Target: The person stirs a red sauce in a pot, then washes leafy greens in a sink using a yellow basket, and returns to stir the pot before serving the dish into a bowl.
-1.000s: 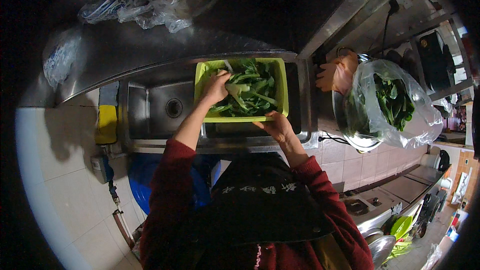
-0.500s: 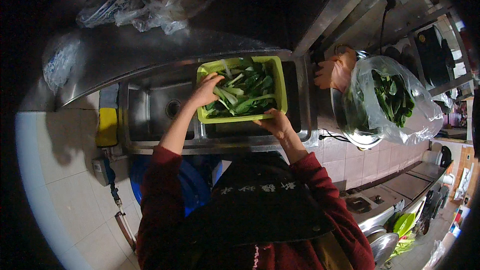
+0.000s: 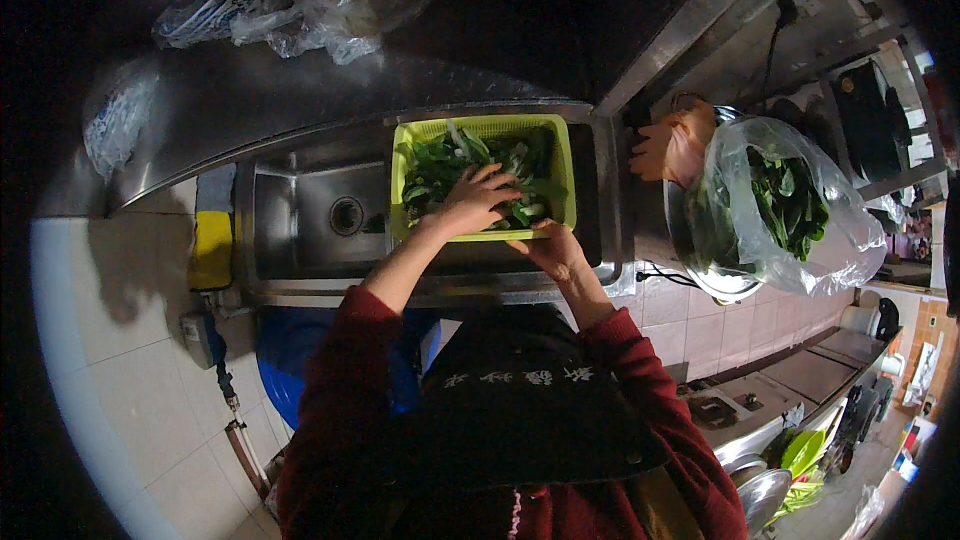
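A yellow-green plastic basket (image 3: 484, 126) sits over the right part of the steel sink. Cut leafy greens (image 3: 430, 165), dark leaves with pale stalks, lie inside it. My left hand (image 3: 478, 202) reaches over the near rim and rests on the greens with its fingers spread. At the basket's near right corner, my right hand (image 3: 553, 248) grips the rim with thumb and fingers. The greens directly beneath my left palm are hidden.
The left sink basin (image 3: 315, 195) has a round drain. To the right, a clear plastic bag (image 3: 850, 230) of greens stands in a metal bowl, beside orange rubber gloves (image 3: 675, 145). A yellow cloth (image 3: 212, 250) hangs at left. A blue tub (image 3: 280, 370) stands below.
My left hand has moved right, from the basket's left side to its middle over the greens. The greens lie rearranged. My right hand keeps its hold on the rim.
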